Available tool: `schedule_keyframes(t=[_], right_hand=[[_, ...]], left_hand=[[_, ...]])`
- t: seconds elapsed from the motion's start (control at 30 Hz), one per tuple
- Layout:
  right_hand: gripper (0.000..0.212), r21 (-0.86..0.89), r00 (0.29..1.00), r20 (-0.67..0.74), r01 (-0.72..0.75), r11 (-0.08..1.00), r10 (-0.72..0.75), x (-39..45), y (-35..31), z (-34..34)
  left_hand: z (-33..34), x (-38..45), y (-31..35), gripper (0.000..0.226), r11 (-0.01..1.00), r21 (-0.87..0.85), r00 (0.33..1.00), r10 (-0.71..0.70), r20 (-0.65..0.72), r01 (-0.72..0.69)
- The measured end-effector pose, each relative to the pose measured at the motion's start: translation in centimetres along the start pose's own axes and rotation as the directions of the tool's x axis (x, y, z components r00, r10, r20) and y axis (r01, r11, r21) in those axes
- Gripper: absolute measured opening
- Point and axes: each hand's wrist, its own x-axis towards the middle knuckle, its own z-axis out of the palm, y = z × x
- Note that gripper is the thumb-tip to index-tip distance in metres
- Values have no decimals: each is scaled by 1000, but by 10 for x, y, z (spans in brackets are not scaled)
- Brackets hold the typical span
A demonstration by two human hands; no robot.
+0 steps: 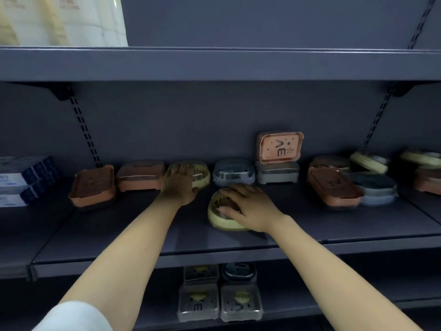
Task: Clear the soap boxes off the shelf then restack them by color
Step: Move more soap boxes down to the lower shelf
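Soap boxes lie scattered along the dark shelf (119, 225). My left hand (180, 185) rests on a yellow oval box (201, 174) at the back, fingers curled over its left side. My right hand (248, 206) lies on top of another yellow oval box (222, 220) nearer the front, gripping it. Two pink boxes (91, 187) (140, 174) sit to the left. A grey-blue box (233, 172) and a grey box (276, 173) stand behind, and a pink box (280, 146) leans upright on the grey one. More pink, grey and yellow boxes (334, 185) pile up at the right.
Blue-and-white cartons (26, 180) stand at the shelf's far left. The lower shelf holds several grey soap boxes (219, 302). An upper shelf (214, 63) overhangs, with white packages (62, 20) on it. Slotted uprights run down the back wall.
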Motion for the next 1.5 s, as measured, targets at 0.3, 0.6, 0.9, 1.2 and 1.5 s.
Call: schedule_keyframes(t=[0.3, 0.6, 0.9, 1.2, 1.5], right_hand=[[84, -2, 999, 19, 27, 1000, -27, -1, 3, 2], [87, -3, 991, 131, 19, 1000, -18, -4, 3, -8], [85, -7, 994, 87, -61, 998, 61, -33, -1, -14], [91, -56, 992, -6, -129, 990, 128, -79, -23, -12], [94, -90, 990, -119, -90, 992, 79, -134, -61, -4]], left_hand=[[12, 22, -7, 103, 996, -70, 995, -43, 90, 50], [12, -3, -7, 84, 999, -48, 1000, 18, -5, -18], [-13, -46, -3, 87, 994, -62, 993, 94, 68, -90], [-27, -107, -2, 98, 990, -106, 983, 109, 149, -94], [-33, -183, 4, 94, 989, 26, 989, 144, 35, -145]])
